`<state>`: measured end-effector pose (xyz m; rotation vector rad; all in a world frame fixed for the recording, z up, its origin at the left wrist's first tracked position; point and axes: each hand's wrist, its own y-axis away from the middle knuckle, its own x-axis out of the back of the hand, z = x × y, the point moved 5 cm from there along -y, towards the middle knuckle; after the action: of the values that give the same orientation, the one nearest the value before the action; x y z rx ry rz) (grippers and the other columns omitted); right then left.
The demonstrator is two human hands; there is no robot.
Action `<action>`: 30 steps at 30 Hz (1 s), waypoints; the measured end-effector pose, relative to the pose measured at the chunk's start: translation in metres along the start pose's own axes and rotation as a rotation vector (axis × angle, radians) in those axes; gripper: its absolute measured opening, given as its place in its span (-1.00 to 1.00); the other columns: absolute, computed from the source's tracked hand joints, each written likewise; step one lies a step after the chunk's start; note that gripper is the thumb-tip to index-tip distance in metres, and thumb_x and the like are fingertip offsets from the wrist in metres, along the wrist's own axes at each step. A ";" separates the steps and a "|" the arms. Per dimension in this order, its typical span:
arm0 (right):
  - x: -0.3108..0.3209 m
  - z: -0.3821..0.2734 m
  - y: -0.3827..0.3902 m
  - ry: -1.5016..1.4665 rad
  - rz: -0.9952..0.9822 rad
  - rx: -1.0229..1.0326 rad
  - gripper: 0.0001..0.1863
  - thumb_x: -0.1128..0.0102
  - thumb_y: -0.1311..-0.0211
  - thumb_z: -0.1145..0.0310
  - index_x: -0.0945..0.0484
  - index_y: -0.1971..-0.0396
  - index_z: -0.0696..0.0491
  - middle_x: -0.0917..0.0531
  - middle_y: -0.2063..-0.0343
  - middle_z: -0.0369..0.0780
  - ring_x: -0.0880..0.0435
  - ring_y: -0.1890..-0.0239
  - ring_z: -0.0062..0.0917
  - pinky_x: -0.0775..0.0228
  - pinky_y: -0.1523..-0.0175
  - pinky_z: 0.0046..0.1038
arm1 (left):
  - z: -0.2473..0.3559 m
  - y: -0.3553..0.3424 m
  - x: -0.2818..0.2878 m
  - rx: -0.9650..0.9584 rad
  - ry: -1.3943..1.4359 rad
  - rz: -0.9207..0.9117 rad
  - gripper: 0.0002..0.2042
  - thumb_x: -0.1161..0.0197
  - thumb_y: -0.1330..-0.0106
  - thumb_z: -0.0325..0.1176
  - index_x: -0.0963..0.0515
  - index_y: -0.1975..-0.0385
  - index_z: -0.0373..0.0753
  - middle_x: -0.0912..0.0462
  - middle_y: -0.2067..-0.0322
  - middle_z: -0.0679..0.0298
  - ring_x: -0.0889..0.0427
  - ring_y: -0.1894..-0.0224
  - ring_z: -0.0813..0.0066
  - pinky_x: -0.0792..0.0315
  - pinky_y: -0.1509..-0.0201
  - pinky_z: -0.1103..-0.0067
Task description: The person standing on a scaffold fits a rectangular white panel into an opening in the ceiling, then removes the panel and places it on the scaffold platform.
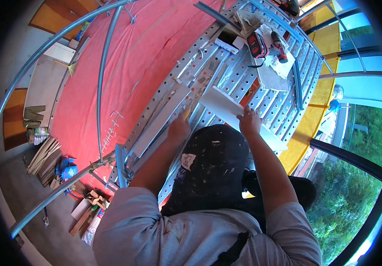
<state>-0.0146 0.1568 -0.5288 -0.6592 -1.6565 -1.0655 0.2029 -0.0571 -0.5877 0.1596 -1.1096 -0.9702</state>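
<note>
Right hand on the white board, left hand around a small yellow item

Your right hand [250, 121] is partly closed, its fingers bent over the white board [222, 103], which slants across the perforated metal platform [307, 66] in front of your right knee. How firmly it grips, you cannot tell from this angle. Your left hand [180, 128] is curled nearly closed around a small yellow item [186, 113], mostly hidden by the fingers, so its kind is unclear. Just left of that hand lies a long pale strip [162, 119]. Farther ahead of you, a red-and-black drill [279, 47] rests beside a red-and-black device [256, 45].
</note>
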 end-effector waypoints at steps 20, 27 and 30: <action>0.006 -0.013 -0.003 -0.005 -0.027 0.000 -0.61 -0.33 -0.24 0.12 -0.43 0.05 -0.05 -0.65 0.05 -0.14 -0.62 -0.09 -0.18 -0.32 -0.11 0.02 | 0.041 -0.025 0.020 -0.116 -0.120 -0.104 -0.67 0.02 -0.34 -0.37 -0.42 -0.04 -0.38 -0.66 0.13 -0.24 -0.67 0.03 -0.18 -0.49 -0.06 0.06; 0.004 -0.015 -0.007 -0.039 -0.045 -0.010 -0.61 -0.34 -0.24 0.12 -0.44 0.04 -0.06 -0.65 0.06 -0.14 -0.63 -0.08 -0.18 -0.33 -0.11 0.02 | 0.037 -0.025 0.024 -0.056 -0.130 -0.113 -0.65 0.00 -0.35 -0.34 -0.42 -0.07 -0.36 -0.66 0.10 -0.20 -0.66 0.01 -0.15 -0.49 -0.08 0.08; 0.006 -0.004 -0.010 0.002 -0.052 -0.020 -0.60 -0.34 -0.24 0.12 -0.44 0.04 -0.06 -0.66 0.06 -0.14 -0.63 -0.08 -0.18 -0.33 -0.12 0.02 | 0.049 -0.007 0.026 -0.083 -0.115 -0.142 -0.63 -0.01 -0.35 -0.32 -0.42 -0.09 -0.35 -0.66 0.09 -0.18 -0.67 0.01 -0.13 -0.51 -0.07 0.10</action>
<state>-0.0234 0.1484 -0.5267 -0.6306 -1.6708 -1.1216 0.1611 -0.0636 -0.5504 0.1173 -1.1731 -1.1619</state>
